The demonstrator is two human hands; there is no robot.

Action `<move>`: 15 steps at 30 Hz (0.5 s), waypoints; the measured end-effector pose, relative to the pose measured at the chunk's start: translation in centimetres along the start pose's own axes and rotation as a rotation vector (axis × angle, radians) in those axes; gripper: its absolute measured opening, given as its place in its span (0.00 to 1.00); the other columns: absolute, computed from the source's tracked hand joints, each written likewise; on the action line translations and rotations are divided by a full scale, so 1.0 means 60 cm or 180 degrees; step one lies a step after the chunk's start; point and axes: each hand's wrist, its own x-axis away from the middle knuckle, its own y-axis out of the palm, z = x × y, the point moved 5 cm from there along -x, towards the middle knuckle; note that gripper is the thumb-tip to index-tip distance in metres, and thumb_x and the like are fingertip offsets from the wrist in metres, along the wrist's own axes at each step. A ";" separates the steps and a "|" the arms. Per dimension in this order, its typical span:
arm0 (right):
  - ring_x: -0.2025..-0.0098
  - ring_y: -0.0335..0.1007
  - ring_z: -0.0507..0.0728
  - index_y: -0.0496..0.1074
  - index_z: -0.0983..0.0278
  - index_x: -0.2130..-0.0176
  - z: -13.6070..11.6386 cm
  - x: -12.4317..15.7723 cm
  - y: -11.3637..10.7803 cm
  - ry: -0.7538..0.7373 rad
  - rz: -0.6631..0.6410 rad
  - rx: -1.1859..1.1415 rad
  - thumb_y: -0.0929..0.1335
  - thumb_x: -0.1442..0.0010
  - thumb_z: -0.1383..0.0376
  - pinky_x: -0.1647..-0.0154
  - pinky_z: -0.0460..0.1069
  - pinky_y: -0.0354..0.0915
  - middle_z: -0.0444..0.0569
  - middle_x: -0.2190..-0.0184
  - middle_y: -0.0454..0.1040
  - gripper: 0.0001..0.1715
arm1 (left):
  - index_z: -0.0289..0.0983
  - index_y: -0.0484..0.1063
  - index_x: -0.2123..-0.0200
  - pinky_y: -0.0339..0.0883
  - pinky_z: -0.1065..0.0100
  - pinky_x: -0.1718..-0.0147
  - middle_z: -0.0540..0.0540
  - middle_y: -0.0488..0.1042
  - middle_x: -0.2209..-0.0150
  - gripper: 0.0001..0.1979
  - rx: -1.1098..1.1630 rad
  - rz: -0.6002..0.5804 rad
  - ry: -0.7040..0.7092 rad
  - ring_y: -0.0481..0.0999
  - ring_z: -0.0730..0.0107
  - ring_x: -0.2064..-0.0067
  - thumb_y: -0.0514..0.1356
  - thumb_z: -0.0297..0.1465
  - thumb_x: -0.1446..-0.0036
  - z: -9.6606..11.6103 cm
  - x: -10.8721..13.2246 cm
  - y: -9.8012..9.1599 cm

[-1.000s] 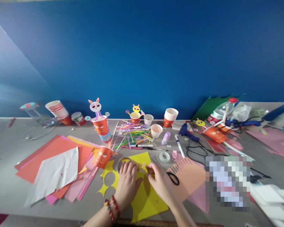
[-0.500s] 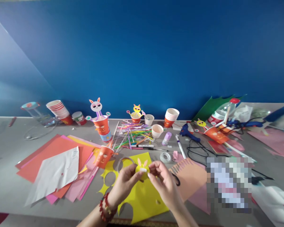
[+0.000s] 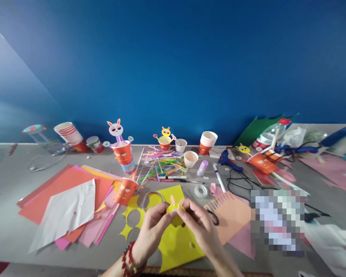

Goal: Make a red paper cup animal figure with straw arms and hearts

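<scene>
Between my two hands is a small yellow paper bunny head (image 3: 176,220) with pink ears, raised a little over the table. My left hand (image 3: 156,224), with red bead bracelets at the wrist, pinches its left side. My right hand (image 3: 196,223) pinches the right side, its fingers covering one ear. Both thumbs meet near a small white patch on the piece, mostly hidden now. Below lies a yellow paper sheet (image 3: 177,246) with round holes cut from it. A roll of clear tape (image 3: 201,191) rests just beyond my right hand.
Orange paper cups (image 3: 127,191) with bunny figures stand around. Drinking straws or sticks (image 3: 161,163) pile up behind my hands. A blue glue gun (image 3: 230,161) with its black cord, a glue stick (image 3: 202,168) and coloured paper (image 3: 43,192) lie about.
My right hand has moved left and closed in on the bunny head, covering one ear and most of the white patch. My left hand keeps its hold.
</scene>
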 end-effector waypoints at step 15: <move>0.75 0.65 0.52 0.70 0.62 0.67 -0.005 -0.001 -0.007 -0.0154 0.0316 0.0214 0.66 0.33 0.52 0.73 0.44 0.61 0.42 0.75 0.66 0.18 | 0.35 0.70 0.70 0.63 0.73 0.68 0.52 0.68 0.73 0.15 0.0593 0.0051 -0.0251 0.66 0.74 0.70 0.68 0.40 0.46 0.007 -0.007 0.005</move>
